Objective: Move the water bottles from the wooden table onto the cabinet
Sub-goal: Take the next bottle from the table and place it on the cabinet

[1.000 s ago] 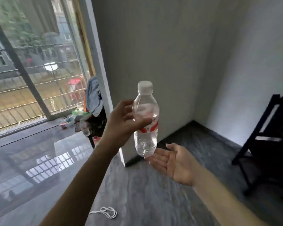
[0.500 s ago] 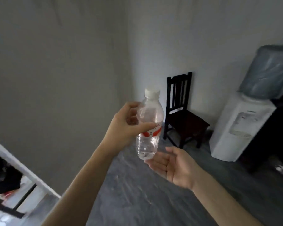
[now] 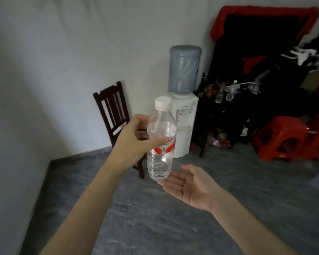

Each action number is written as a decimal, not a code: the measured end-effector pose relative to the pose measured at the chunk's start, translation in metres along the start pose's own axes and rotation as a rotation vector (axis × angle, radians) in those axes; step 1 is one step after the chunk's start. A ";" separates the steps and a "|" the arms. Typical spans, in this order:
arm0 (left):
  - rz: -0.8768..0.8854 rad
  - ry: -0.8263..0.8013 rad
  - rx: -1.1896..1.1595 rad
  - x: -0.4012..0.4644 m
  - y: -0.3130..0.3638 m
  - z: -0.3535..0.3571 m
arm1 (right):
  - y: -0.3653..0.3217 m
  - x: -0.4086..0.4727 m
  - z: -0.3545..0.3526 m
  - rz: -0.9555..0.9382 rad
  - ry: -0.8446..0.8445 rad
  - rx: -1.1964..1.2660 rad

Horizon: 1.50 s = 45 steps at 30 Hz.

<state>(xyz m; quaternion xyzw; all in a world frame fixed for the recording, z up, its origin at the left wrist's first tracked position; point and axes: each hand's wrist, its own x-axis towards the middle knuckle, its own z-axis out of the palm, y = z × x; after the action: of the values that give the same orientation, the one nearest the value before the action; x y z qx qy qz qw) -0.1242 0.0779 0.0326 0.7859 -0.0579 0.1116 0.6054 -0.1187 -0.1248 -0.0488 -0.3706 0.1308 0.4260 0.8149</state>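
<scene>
A clear water bottle (image 3: pixel 160 144) with a white cap and a red-and-white label stands upright in the air in front of me. My left hand (image 3: pixel 134 140) is shut on its middle, thumb across the label. My right hand (image 3: pixel 190 186) is held palm up and open just under and to the right of the bottle's base, fingertips close to it. A dark cabinet (image 3: pixel 243 115) stands at the back right with several bottles (image 3: pixel 223 91) on its top. The wooden table is out of view.
A dark wooden chair (image 3: pixel 112 111) stands against the white wall. A white water dispenser (image 3: pixel 184 115) with a blue jug is beside the cabinet. Red plastic stools (image 3: pixel 284 137) sit at the right. The grey floor (image 3: pixel 155 218) stretches ahead.
The view has swung right: the window, then the bare corner, have left the frame, and the dispenser, cabinet and stools have come in. Both hands keep the same pose around the bottle.
</scene>
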 end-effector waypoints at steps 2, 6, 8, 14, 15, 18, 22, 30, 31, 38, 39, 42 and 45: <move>0.025 -0.065 -0.014 0.016 0.000 0.019 | -0.012 -0.006 -0.015 -0.047 0.028 0.019; 0.053 -0.165 -0.042 0.051 0.001 0.056 | -0.037 -0.014 -0.044 -0.109 0.055 0.075; 0.063 -0.211 -0.048 0.069 0.000 0.077 | -0.052 -0.016 -0.062 -0.128 0.056 0.102; 0.082 -0.291 -0.081 0.130 0.002 0.150 | -0.122 -0.029 -0.123 -0.190 0.070 0.158; 0.082 -0.302 -0.088 0.142 0.004 0.164 | -0.136 -0.032 -0.133 -0.197 0.072 0.159; 0.079 -0.335 -0.088 0.178 0.011 0.208 | -0.176 -0.037 -0.161 -0.203 0.093 0.151; 0.083 -0.351 -0.063 0.219 0.018 0.257 | -0.228 -0.037 -0.190 -0.210 0.130 0.137; 0.067 -0.310 -0.075 0.285 0.009 0.303 | -0.299 -0.017 -0.223 -0.196 0.123 0.140; 0.062 -0.304 -0.084 0.294 0.006 0.307 | -0.308 -0.013 -0.227 -0.192 0.123 0.140; 0.033 -0.235 -0.201 0.364 -0.016 0.329 | -0.365 0.027 -0.244 -0.182 0.092 0.147; 0.038 -0.221 -0.223 0.376 -0.018 0.333 | -0.376 0.034 -0.246 -0.185 0.085 0.139; 0.058 -0.206 -0.235 0.417 -0.025 0.340 | -0.414 0.058 -0.250 -0.193 0.097 0.129; 0.062 -0.238 -0.218 0.468 -0.034 0.345 | -0.455 0.084 -0.254 -0.196 0.125 0.127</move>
<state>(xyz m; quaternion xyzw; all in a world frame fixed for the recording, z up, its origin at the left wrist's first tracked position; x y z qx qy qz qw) 0.3729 -0.2250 0.0322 0.7210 -0.1654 0.0294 0.6723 0.3183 -0.4210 -0.0442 -0.3553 0.1710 0.3112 0.8647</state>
